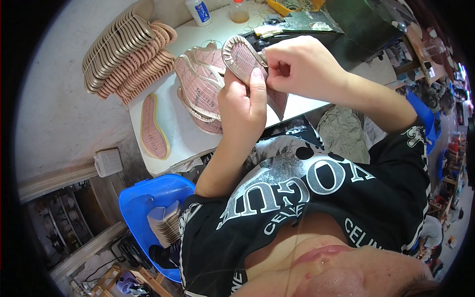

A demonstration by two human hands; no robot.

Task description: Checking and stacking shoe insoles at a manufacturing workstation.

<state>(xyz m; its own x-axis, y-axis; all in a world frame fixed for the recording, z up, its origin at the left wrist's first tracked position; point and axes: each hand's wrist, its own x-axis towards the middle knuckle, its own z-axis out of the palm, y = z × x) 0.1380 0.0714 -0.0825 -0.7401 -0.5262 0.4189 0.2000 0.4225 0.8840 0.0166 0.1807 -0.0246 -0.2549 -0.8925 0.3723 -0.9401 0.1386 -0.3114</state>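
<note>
While the left hand (241, 103) grips a sole piece (246, 70) between thumb and fingers, the right hand (303, 64) is bent closely at its edge, thumb and forefinger drawn narrowly together; what they pinch, if anything, cannot be told. The sole piece is held tilted above the near part of the white table (180, 143), its rounded end pointing away from the wearer. Its face is pink and crossed by fine grid lines; around the rounded end runs a pale metallic border, gathered into small, regular pleats.

On the middle of the table, similar pieces lie in a loose heap (200, 91), their pink faces overlapping and their borders glossy beige. Near the table's left edge rests a single flat insole (154, 128), narrow-waisted, pink with a yellowish rim. At the table's far left corner, curved soles stand nested in ribbed stacks (121, 54), some metallic beige, others pink.

Containers: along the table's far side are a white bottle (200, 12) with a blue label, a clear jar (239, 14) of amber liquid and a yellow tray (281, 7) of tangled pale strands. Beside the table's near left corner, a smooth blue bin (133, 200) contains a row of stacked, beige-edged pieces (166, 225).
</note>
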